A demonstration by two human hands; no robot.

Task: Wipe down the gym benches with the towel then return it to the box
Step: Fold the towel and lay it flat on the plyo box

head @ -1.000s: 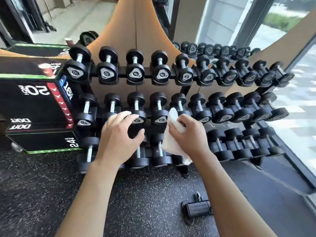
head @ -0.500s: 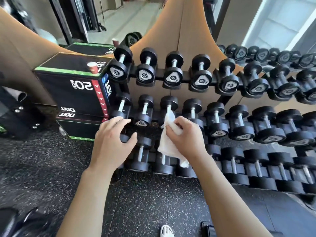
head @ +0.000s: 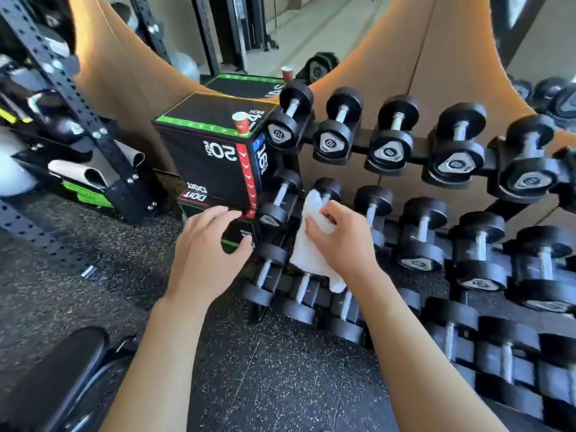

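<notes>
White towel (head: 314,244) is bunched in the right hand (head: 343,241), fingers curled round it, in front of the dumbbell rack (head: 414,213). The left hand (head: 205,254) hangs loose and holds nothing. Over the last second the view has swung left, bringing a padded bench (head: 53,375) into the lower corner; wiping probably comes next.

Both bare forearms reach forward. The left hand (head: 207,255) is held loose, fingers lightly curved, holding nothing. The right hand (head: 341,240) has its fingers curled, gripping the towel (head: 308,254).
</notes>
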